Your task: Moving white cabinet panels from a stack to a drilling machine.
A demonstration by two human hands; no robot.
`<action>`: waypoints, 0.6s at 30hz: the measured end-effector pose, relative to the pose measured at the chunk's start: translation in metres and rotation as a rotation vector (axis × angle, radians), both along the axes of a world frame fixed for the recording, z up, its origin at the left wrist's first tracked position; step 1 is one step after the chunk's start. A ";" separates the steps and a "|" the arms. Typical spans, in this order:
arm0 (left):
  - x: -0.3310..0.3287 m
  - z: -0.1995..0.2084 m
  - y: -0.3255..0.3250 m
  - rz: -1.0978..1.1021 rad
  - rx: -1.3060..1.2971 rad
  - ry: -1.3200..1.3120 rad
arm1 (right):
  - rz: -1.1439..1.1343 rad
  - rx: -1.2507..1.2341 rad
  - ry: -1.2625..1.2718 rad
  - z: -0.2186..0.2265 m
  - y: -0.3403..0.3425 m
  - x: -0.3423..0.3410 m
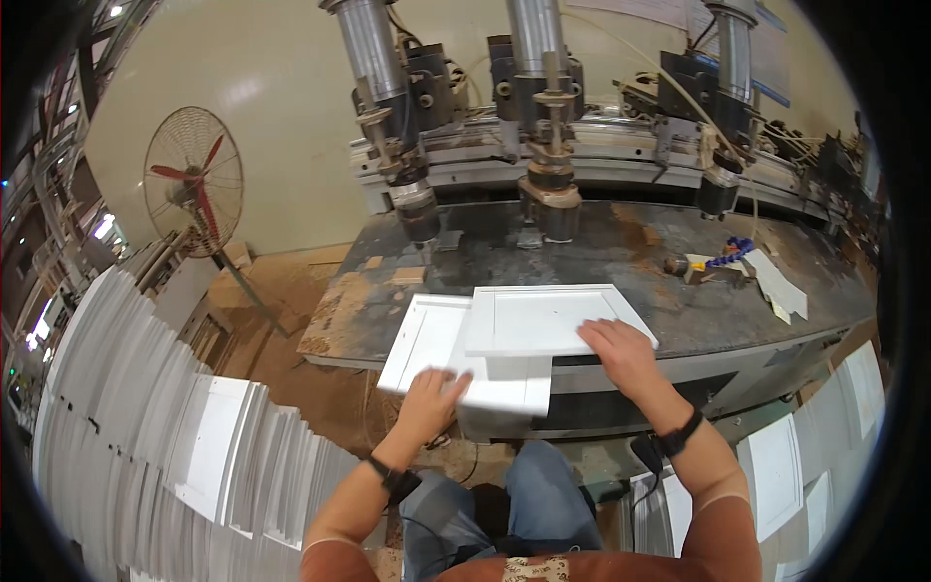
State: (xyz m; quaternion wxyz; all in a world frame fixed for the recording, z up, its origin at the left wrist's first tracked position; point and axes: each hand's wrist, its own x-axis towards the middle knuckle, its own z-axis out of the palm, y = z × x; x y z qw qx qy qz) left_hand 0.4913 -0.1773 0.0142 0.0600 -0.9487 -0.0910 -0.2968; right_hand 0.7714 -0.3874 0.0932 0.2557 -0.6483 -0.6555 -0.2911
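Two white rectangular panels with recessed centres overlap at the front edge of a dark machine table. My left hand grips the near edge of the lower left panel, which tilts out past the table edge and is slightly blurred. The upper right panel lies partly over it. On that panel's near right corner is my right hand, fingers on top and thumb hidden, holding the edge. Both wrists wear dark bands.
Machine heads hang above the worktable. A blue jointed hose and a pale sheet lie at the right. Stacked white panels stand at the left, others at the right. A caged fan stands far left.
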 end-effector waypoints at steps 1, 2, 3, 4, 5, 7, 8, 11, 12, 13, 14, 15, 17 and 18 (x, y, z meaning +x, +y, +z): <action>-0.028 0.007 -0.009 -0.011 0.053 0.051 | -0.004 -0.089 -0.012 -0.012 0.023 0.005; -0.058 0.019 -0.021 -0.019 0.102 0.105 | -0.004 -0.179 -0.024 -0.021 0.042 0.007; -0.090 0.032 -0.032 -0.007 0.153 0.127 | 0.035 -0.177 -0.014 -0.029 0.062 0.004; -0.120 0.046 -0.043 0.003 0.206 0.148 | -0.086 -0.300 -0.040 -0.034 0.081 0.000; -0.147 0.060 -0.053 0.010 0.224 0.166 | -0.204 -0.419 -0.070 -0.038 0.102 -0.006; -0.191 0.095 -0.080 0.063 0.275 0.223 | -0.226 -0.462 0.077 -0.051 0.130 0.000; -0.208 0.115 -0.094 0.118 0.316 0.264 | -0.278 -0.504 0.219 -0.056 0.143 0.005; -0.251 0.141 -0.113 0.484 0.441 0.232 | -0.191 -0.501 0.288 -0.054 0.157 0.003; -0.264 0.146 -0.114 0.625 0.427 0.210 | -0.187 -0.508 0.291 -0.054 0.161 0.000; -0.272 0.155 -0.111 0.724 0.368 0.194 | -0.179 -0.506 0.289 -0.054 0.163 0.001; -0.275 0.156 -0.101 0.833 0.355 0.161 | -0.188 -0.500 0.289 -0.053 0.161 0.005; -0.277 0.151 -0.085 0.904 0.355 0.139 | -0.226 -0.438 0.249 -0.065 0.160 0.013; -0.281 0.135 -0.058 1.054 0.272 0.133 | -0.238 -0.380 0.265 -0.063 0.147 0.006; -0.305 0.118 -0.040 1.037 0.258 0.097 | -0.200 -0.296 0.280 -0.064 0.144 -0.013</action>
